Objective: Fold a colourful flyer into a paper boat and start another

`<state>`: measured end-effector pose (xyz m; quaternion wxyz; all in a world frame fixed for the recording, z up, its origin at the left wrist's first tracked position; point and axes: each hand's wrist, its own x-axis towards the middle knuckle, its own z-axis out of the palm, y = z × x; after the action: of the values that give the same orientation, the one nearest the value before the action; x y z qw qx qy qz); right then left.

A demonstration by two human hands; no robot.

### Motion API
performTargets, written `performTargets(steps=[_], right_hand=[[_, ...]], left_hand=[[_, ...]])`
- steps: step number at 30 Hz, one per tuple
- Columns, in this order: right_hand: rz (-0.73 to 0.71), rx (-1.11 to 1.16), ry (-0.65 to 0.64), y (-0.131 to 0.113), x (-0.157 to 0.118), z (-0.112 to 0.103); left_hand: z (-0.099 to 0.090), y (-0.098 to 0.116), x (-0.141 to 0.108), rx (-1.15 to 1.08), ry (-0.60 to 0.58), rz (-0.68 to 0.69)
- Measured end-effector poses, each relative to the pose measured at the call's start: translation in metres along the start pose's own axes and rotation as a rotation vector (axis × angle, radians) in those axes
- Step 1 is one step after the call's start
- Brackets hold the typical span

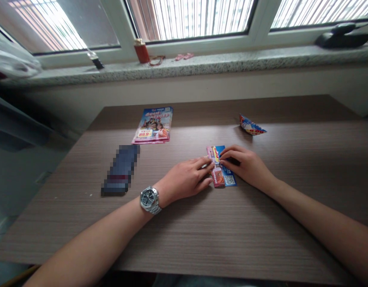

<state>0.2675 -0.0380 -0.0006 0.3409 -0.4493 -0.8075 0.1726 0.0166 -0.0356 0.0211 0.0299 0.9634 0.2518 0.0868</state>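
Observation:
A folded flyer (219, 175), pink on its left half and blue with a QR code on its right, lies on the table between my hands. My left hand (190, 175), wearing a metal wristwatch (149, 199), rests with outstretched fingers on the flyer's left part. From the other side, my right hand (246, 165) has its thumb and fingertips together on the flyer's blue part in a pinch. Beyond that hand stands a folded paper piece (251, 126) with pointed ends, in blue, white and red print.
A stack of flyers (154, 125) lies at the back left of the wooden table (178, 235). In front of it is a pixelated dark object (121, 169). The stone windowsill (232, 63) carries a red container (141, 52), pink pieces (184, 56) and a black device (342, 38).

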Motion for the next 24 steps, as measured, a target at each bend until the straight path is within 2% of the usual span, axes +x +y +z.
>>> performTargets(steps=[12,24], right_hand=[[0.011,-0.017,0.012,0.0008,0.0025,0.0025],[-0.035,-0.028,-0.069,0.0011,0.0023,-0.0031]], left_hand=[[-0.0006,0.0023,0.0005,0.016,0.003,-0.014],[0.0017,-0.0003,0.0002,0.020,0.004,-0.012]])
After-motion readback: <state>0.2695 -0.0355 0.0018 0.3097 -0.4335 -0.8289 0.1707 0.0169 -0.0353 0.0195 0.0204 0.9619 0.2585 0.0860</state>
